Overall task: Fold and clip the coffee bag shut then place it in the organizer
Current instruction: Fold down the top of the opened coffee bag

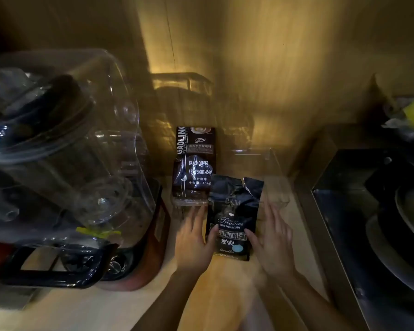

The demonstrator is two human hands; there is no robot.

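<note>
coffee bag (233, 212) upright | left hand (193, 242), right hand (273, 243) touching its sides

Left hand (193, 238) and right hand (274, 238) side by side, fingers straight.

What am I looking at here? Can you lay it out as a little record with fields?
black bag: on counter between both hands; top crumpled, unfolded, no clip seen
left hand: fingers straight, thumb touching bag's left edge
right hand: fingers straight, thumb touching bag's right edge
organizer: clear, behind black bag, holds brown bag
blender: at left
</note>
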